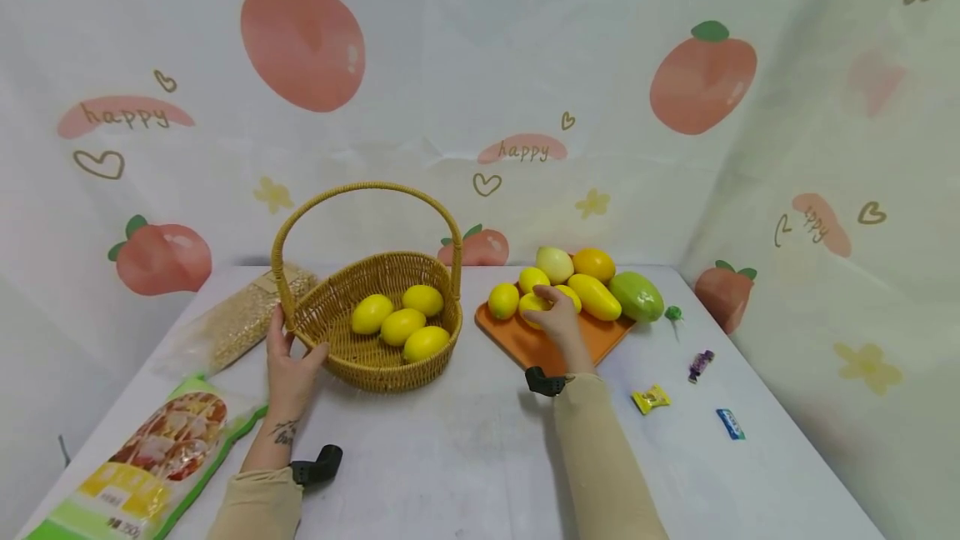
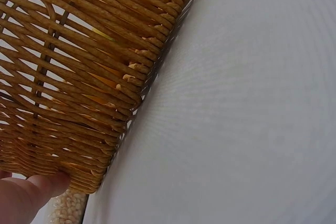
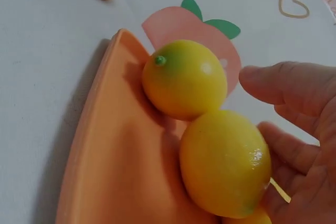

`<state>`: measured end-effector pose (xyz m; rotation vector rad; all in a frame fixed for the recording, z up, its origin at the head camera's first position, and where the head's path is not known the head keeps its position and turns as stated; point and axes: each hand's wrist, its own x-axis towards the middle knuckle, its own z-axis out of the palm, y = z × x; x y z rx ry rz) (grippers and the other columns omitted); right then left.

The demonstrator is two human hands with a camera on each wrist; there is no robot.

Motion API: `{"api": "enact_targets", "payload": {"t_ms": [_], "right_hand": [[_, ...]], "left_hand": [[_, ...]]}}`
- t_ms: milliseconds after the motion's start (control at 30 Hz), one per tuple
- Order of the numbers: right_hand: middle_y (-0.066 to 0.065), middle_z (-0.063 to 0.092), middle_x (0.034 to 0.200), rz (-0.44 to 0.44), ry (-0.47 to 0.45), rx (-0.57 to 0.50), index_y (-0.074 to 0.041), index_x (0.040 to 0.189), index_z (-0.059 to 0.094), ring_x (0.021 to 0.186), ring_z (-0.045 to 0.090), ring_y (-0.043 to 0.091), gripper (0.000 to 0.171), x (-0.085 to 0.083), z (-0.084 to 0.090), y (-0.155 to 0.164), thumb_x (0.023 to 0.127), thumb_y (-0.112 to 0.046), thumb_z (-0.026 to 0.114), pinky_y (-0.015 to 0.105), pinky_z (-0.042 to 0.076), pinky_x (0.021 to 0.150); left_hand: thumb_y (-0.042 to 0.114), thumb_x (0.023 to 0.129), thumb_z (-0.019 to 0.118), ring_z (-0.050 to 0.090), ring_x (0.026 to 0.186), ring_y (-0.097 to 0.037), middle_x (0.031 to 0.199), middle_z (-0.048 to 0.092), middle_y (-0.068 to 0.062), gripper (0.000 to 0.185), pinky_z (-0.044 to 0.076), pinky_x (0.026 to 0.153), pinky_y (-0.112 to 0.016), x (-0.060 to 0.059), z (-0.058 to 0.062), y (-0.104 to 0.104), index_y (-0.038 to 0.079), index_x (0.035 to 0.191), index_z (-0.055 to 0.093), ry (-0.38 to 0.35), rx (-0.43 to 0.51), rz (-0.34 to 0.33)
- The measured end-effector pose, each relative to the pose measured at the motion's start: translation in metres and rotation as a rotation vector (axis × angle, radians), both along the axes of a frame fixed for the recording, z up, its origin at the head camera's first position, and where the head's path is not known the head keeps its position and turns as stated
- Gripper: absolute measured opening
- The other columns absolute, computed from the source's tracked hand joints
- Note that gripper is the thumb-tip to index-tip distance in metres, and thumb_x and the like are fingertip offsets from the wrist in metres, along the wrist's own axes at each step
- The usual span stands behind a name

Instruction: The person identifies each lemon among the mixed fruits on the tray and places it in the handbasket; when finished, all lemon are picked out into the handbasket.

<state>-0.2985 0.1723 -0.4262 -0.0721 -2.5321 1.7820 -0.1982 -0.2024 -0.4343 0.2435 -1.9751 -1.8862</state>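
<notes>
A wicker basket (image 1: 390,378) with a tall arched handle stands left of centre, several lemons (image 1: 402,327) inside. My left hand (image 1: 291,365) holds its left end, with the thumb (image 2: 50,184) against the woven wall. On the right, an orange tray (image 1: 517,345) bears more lemons and other fruit. My right hand (image 1: 561,325) reaches over this tray, fingers spread around a lemon (image 3: 226,163). In the right wrist view, one fingertip stands apart from the fruit, while other fingers lie behind the lemon. Another lemon (image 3: 184,80) sits close beside it near the tray corner.
Behind the left hand lies a clear bag of grain (image 1: 243,327); a green printed food bag (image 1: 150,465) is nearer. A green papaya-like fruit (image 1: 636,297) and a yellow mango-like fruit (image 1: 595,297) sit right of the hand. Wrapped candies (image 1: 651,399) lie scattered at right.
</notes>
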Motion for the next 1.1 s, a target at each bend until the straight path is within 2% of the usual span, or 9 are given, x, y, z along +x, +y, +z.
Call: {"api": "enact_targets", "payload": {"t_ms": [100, 200, 300, 367, 567, 700, 867, 1000, 1100], "right_hand": [[0.016, 0.046, 0.135, -0.022, -0.021, 0.011, -0.002, 0.129, 0.05, 0.126, 0.037, 0.028, 0.054, -0.001, 0.001, -0.003, 0.078, -0.006, 0.069, 0.041, 0.029, 0.111], [0.016, 0.046, 0.136, -0.057, -0.043, 0.013, -0.002, 0.129, 0.05, 0.126, 0.037, 0.028, 0.056, -0.001, -0.001, -0.005, 0.078, -0.008, 0.07, 0.042, 0.028, 0.111], [0.018, 0.046, 0.135, -0.089, -0.048, -0.006, 0.001, 0.128, 0.05, 0.126, 0.038, 0.029, 0.056, -0.002, -0.005, -0.007, 0.077, -0.007, 0.07, 0.042, 0.028, 0.111], [0.018, 0.045, 0.135, -0.108, -0.048, -0.025, 0.001, 0.128, 0.05, 0.126, 0.038, 0.029, 0.057, -0.002, -0.009, -0.009, 0.076, -0.005, 0.07, 0.042, 0.028, 0.111], [0.018, 0.041, 0.139, -0.151, -0.052, -0.052, -0.001, 0.132, 0.046, 0.125, 0.035, 0.03, 0.062, 0.001, -0.017, -0.011, 0.075, -0.004, 0.07, 0.045, 0.026, 0.111], [0.02, 0.04, 0.139, -0.162, -0.026, -0.076, 0.002, 0.132, 0.045, 0.127, 0.034, 0.03, 0.063, 0.007, -0.018, -0.008, 0.074, -0.002, 0.069, 0.046, 0.026, 0.111], [0.019, 0.04, 0.138, -0.16, -0.007, -0.102, 0.0, 0.131, 0.047, 0.122, 0.035, 0.03, 0.063, 0.018, -0.012, -0.001, 0.072, -0.001, 0.068, 0.045, 0.029, 0.109], [0.014, 0.04, 0.14, -0.105, -0.007, -0.156, -0.003, 0.132, 0.047, 0.121, 0.036, 0.027, 0.063, 0.029, 0.002, 0.001, 0.073, -0.001, 0.068, 0.043, 0.032, 0.107], [0.011, 0.042, 0.139, -0.037, -0.008, -0.17, -0.005, 0.133, 0.047, 0.12, 0.038, 0.025, 0.062, 0.038, 0.012, -0.002, 0.075, -0.001, 0.067, 0.042, 0.037, 0.103]], "left_hand": [[-0.008, 0.082, 0.053, 0.011, 0.14, -0.029, 0.153, 0.007, -0.001, 0.088, 0.035, 0.106, -0.036, 0.0, 0.0, -0.001, 0.024, 0.15, 0.008, -0.006, -0.016, 0.003], [-0.008, 0.082, 0.053, 0.011, 0.14, -0.029, 0.153, 0.008, -0.002, 0.087, 0.039, 0.098, -0.018, 0.001, -0.001, -0.001, 0.024, 0.15, 0.008, 0.0, -0.025, 0.003], [-0.008, 0.082, 0.054, 0.011, 0.14, -0.03, 0.153, 0.008, -0.002, 0.088, 0.04, 0.092, -0.011, 0.001, -0.002, -0.001, 0.024, 0.15, 0.008, 0.006, -0.026, 0.004], [-0.007, 0.082, 0.054, 0.011, 0.14, -0.029, 0.153, 0.007, -0.002, 0.088, 0.04, 0.094, -0.014, 0.001, -0.001, -0.001, 0.025, 0.15, 0.008, 0.001, -0.028, 0.003], [-0.006, 0.083, 0.054, 0.011, 0.14, -0.028, 0.153, 0.006, 0.0, 0.088, 0.035, 0.106, -0.041, 0.0, -0.001, 0.0, 0.025, 0.15, 0.006, -0.016, -0.033, 0.002], [-0.007, 0.083, 0.054, 0.011, 0.14, -0.028, 0.153, 0.007, 0.0, 0.088, 0.035, 0.106, -0.043, 0.0, -0.001, 0.0, 0.025, 0.15, 0.006, -0.019, -0.03, 0.003], [-0.008, 0.082, 0.052, 0.009, 0.14, -0.029, 0.154, 0.005, -0.001, 0.089, 0.031, 0.106, -0.053, 0.0, 0.0, 0.001, 0.025, 0.15, 0.005, -0.001, -0.008, -0.015], [-0.007, 0.082, 0.053, 0.008, 0.141, -0.028, 0.154, 0.004, 0.0, 0.089, 0.03, 0.106, -0.053, -0.001, 0.0, 0.0, 0.026, 0.15, 0.004, -0.005, -0.008, -0.016], [-0.006, 0.083, 0.053, 0.009, 0.14, -0.027, 0.154, 0.005, 0.001, 0.089, 0.035, 0.106, -0.042, -0.001, 0.0, -0.001, 0.026, 0.15, 0.004, -0.018, -0.014, -0.012]]}}
